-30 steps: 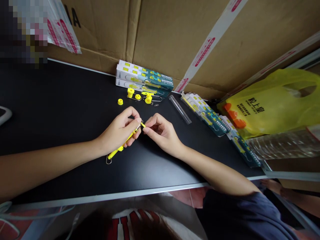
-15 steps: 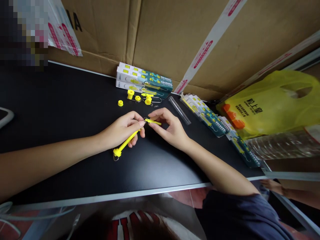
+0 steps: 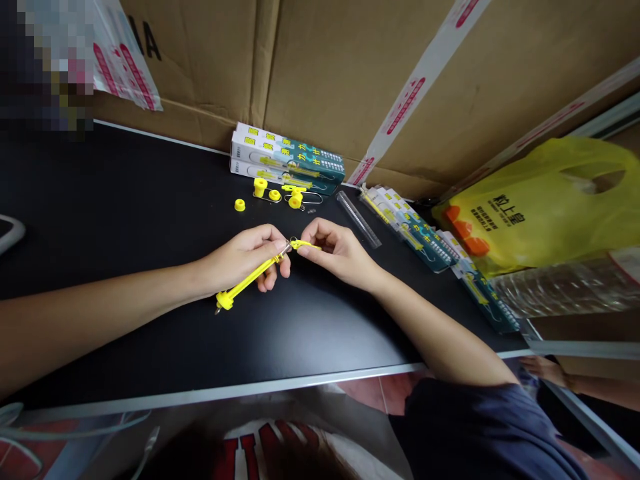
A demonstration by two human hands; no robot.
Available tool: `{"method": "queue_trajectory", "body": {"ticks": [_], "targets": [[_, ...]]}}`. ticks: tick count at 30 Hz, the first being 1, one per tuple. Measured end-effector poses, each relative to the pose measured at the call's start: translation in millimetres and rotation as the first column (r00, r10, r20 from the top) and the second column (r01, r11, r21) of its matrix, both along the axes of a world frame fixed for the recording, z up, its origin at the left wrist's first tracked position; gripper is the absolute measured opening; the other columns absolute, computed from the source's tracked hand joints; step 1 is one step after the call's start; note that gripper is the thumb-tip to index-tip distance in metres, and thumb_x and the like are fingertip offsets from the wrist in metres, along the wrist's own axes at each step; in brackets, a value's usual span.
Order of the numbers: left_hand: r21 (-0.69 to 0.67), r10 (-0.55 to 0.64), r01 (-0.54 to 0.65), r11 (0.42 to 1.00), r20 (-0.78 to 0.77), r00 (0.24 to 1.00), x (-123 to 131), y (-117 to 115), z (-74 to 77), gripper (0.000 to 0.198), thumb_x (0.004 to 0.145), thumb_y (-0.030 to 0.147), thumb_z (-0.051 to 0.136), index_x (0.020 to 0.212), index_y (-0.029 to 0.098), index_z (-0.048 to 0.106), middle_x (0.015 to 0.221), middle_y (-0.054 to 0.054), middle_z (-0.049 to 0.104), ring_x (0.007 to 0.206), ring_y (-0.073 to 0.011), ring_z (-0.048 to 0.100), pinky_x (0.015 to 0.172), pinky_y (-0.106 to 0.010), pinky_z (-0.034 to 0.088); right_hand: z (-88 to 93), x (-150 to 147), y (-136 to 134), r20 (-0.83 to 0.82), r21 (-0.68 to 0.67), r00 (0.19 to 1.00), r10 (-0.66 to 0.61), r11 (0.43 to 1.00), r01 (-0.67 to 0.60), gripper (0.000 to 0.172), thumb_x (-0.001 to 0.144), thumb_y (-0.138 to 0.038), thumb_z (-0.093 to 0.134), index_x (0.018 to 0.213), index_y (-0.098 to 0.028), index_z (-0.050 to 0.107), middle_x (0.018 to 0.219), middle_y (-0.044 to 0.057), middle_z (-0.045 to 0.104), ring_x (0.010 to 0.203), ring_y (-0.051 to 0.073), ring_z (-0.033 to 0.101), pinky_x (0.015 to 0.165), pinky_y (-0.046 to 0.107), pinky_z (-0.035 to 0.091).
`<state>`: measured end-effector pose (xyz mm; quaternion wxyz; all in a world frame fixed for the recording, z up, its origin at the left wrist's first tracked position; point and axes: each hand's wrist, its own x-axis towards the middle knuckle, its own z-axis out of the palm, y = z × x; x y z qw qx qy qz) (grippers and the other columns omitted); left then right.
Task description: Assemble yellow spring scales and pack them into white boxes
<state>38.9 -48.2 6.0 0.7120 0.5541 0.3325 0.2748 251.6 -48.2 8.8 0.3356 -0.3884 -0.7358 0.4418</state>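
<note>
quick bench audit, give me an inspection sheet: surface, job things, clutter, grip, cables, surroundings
surface: black tabletop
job's things: yellow rod assembly, small yellow piece, loose yellow parts, clear tube
clutter: printed boxes, yellow bag, device cut off at left edge of view
grip: left grip holds the yellow rod assembly, right grip pinches the small yellow piece
cables: pale cable, lower left
surroundings: cardboard behind the tabletop

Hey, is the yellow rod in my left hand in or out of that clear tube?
Out: your left hand holds the yellow rod; the clear tube lies apart on the tabletop.
</note>
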Motion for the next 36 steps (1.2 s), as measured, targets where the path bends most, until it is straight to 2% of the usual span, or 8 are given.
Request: {"method": "queue_trajectory", "body": {"ticks": [4,7,9,13,16,26,31,36], "targets": [[-0.053,-0.029,0.028,0.998,-0.008,1.000,0,0,0.0,0.019,0.103,0.020,0.041,0.085,0.016,0.047,0.063,0.003,0.063,0.043,-0.0067,0.058,0.041,-0.015,0.046,0.2,1,-2,0.094,0.194,0.993,-0.072,0.980,0.053,0.031,0.088,-0.046,0.070,0.082,-0.019,0.057,0.073,-0.001,0.058,0.064,0.010,0.051,0.059,0.024,0.042],[-0.068,-0.041,0.039,0.997,-0.024,0.999,0,0,1.3,0.021,0.103,0.022,0.040,0.085,0.016,0.048,0.062,0.004,0.061,0.043,-0.0070,0.058,0.041,-0.015,0.047,-0.1,4,-1,0.165,0.371,0.978,-0.127,0.927,0.057,0.026,0.090,-0.042,0.068,0.080,-0.019,0.058,0.072,-0.001,0.060,0.061,0.010,0.052,0.056,0.024,0.042],[-0.070,-0.056,0.052,0.996,-0.047,0.997,0,0,2.8,0.021,0.104,0.024,0.040,0.086,0.016,0.049,0.062,0.003,0.062,0.043,-0.0075,0.059,0.040,-0.015,0.047,-0.7,8,2,0.221,0.518,0.962,-0.159,0.855,0.022,0.021,0.092,-0.035,0.066,0.080,-0.020,0.059,0.073,0.000,0.061,0.063,0.011,0.054,0.057,0.025,0.043],[-0.071,-0.060,0.053,0.996,-0.112,0.992,0,1,5.8,0.023,0.105,0.027,0.038,0.090,0.015,0.052,0.061,0.002,0.062,0.042,-0.0092,0.059,0.038,-0.016,0.047,-2.1,16,8,0.311,0.755,0.922,-0.231,0.649,-0.092,0.007,0.093,-0.019,0.059,0.087,-0.021,0.060,0.084,0.004,0.066,0.077,0.016,0.061,0.067,0.030,0.049],[-0.068,-0.095,0.088,0.994,-0.111,0.989,-1,1,6.1,0.021,0.104,0.026,0.041,0.091,0.015,0.053,0.065,0.000,0.065,0.043,-0.0089,0.060,0.040,-0.017,0.049,-2.3,18,10,0.305,0.793,0.916,-0.260,0.602,-0.093,0.013,0.092,-0.011,0.054,0.094,-0.023,0.060,0.091,0.006,0.067,0.085,0.018,0.064,0.071,0.031,0.052],[-0.020,-0.150,0.149,0.989,-0.094,0.984,-3,1,3.1,0.014,0.098,0.029,0.053,0.101,0.016,0.058,0.067,0.000,0.068,0.049,-0.0112,0.065,0.045,-0.018,0.053,-3.6,7,3,0.223,0.742,0.952,-0.212,0.670,-0.025,0.015,0.088,-0.010,0.056,0.097,-0.022,0.060,0.097,0.007,0.065,0.092,0.018,0.064,0.072,0.031,0.053],[0.006,-0.080,0.080,0.997,-0.089,0.993,-3,1,2.8,0.016,0.094,0.033,0.059,0.092,0.017,0.055,0.073,-0.001,0.070,0.053,-0.0117,0.067,0.048,-0.020,0.055,-3.2,3,0,0.186,0.593,0.945,-0.270,0.797,0.111,0.021,0.085,-0.013,0.056,0.104,-0.022,0.060,0.099,0.007,0.067,0.084,0.018,0.062,0.065,0.031,0.050],[0.001,-0.007,0.007,1.000,-0.093,0.996,-3,0,3.5,0.015,0.092,0.030,0.061,0.089,0.018,0.054,0.073,0.001,0.069,0.055,-0.0123,0.068,0.052,-0.022,0.057,-1.7,-3,-5,0.050,0.270,0.978,-0.204,0.945,0.183,0.015,0.094,-0.029,0.053,0.105,-0.021,0.059,0.089,0.003,0.065,0.073,0.014,0.060,0.063,0.028,0.048]]}}
